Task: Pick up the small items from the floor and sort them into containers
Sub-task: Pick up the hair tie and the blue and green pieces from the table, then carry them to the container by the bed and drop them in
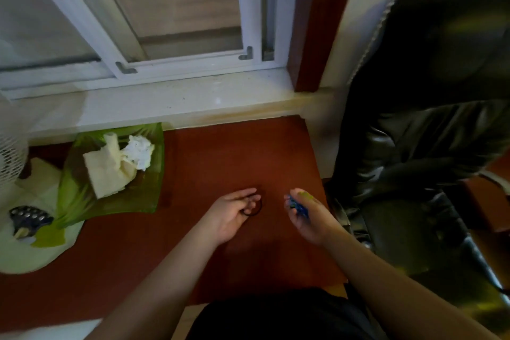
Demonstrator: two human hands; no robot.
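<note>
**Both hands out over the red-brown surface, each with something small in it**

Nearest to me was the person's dark lap at the bottom edge, with both bare forearms reaching forward from it. The left hand (pixel 234 212) was turned palm up, its fingers loosely curled, and a thin black elastic band (pixel 255 208) hung looped around the fingertips, its round outline showing against the red-brown surface (pixel 234 154) just below. The right hand (pixel 305 212) sat just beside it, apart from the left, with its fingers bent round a small blue item (pixel 296 204); the picture was too blurred for me to tell what that item was. A yellow-green smear of light lay across the knuckles.

To the left, further out, a green tray (pixel 132 199) held crumpled cream paper (pixel 107 171) and a wad of white tissue (pixel 139 153), the two touching. Left of the tray, on a pale mat (pixel 27 254), lay a dark blister pack of tablets (pixel 27 219). A white fan grille (pixel 9 157) stood at the very left edge.

On the right a black leather chair (pixel 430 130) filled that whole side, well clear of the hands.

Beyond all this ran a pale window sill (pixel 171 105), and above it a white sliding window frame (pixel 248 22) next to a reddish-brown wooden post (pixel 311 22).
</note>
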